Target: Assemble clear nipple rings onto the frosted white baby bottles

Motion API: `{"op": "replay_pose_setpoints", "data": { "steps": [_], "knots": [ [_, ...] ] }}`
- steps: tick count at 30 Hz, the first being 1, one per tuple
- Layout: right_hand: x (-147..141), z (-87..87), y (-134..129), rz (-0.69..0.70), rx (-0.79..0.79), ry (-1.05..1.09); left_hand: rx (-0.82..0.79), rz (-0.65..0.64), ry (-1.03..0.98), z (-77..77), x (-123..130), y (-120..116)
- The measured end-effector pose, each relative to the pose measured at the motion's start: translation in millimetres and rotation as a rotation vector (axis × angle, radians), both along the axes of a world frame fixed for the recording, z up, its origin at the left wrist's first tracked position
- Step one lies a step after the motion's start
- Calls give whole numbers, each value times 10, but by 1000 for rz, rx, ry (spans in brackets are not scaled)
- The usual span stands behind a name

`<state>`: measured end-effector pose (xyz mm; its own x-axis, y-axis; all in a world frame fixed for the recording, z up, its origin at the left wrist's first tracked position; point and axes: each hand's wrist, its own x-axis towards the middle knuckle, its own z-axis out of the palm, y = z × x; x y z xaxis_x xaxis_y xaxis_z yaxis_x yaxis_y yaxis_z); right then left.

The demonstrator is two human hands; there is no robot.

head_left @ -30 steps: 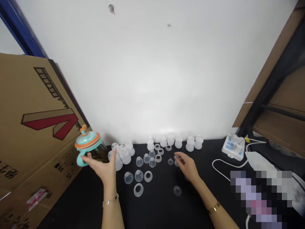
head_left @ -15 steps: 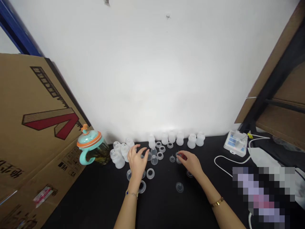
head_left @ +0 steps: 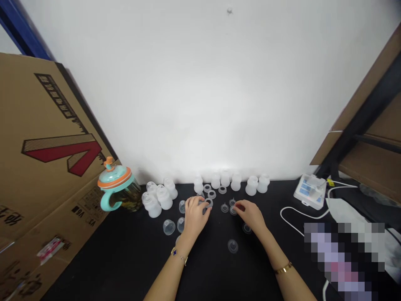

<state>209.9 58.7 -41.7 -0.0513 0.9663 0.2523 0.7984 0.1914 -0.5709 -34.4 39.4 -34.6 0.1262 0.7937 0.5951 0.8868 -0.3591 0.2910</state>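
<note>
My left hand point(head_left: 196, 217) is curled at a translucent bottle collar ring point(head_left: 209, 202), thumb and index finger closing on its edge. A pinch of my right hand point(head_left: 251, 215) meets the rim of a clear silicone bottle nipple point(head_left: 233, 210) lying on the table; the fingertips partly hide it. Close beside lie another nipple point(head_left: 224, 207) and one behind, with a further nipple point(head_left: 232, 246) nearer me. Behind my left hand are more collar rings point(head_left: 211, 194). Clear dome caps point(head_left: 169, 227) sit to its left, some partly covered by the hand.
Several white open bottles point(head_left: 252, 185) stand along the wall. Capped bottles point(head_left: 152, 205) are grouped at left beside a teal-handled jug point(head_left: 120, 188). A large cardboard box point(head_left: 46, 167) borders the left. On the right are a clear plastic case point(head_left: 310, 191) and a white cable point(head_left: 291, 209).
My left hand has moved right, from above the dome caps to the collar ring, and its fingers have drawn together. My right hand stays at the nipple. The view has shifted slightly.
</note>
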Motion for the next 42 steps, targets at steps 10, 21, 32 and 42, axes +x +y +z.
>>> {"op": "replay_pose_setpoints", "data": {
  "steps": [10, 21, 32, 42],
  "knots": [
    [-9, 11, -1, 30, 24, 68, -4, -46, 125, -115, 99, -14],
    [-14, 78, -40, 75, 100, 103, -8, -45, 97, -139, 81, 19],
    [14, 129, -56, 75, 135, 159, -23, -78, 86, -155, 116, -7],
    [-132, 278, -182, 333, 60, 100, -56, -102, 82, -175, 120, 7]
  ]
}}
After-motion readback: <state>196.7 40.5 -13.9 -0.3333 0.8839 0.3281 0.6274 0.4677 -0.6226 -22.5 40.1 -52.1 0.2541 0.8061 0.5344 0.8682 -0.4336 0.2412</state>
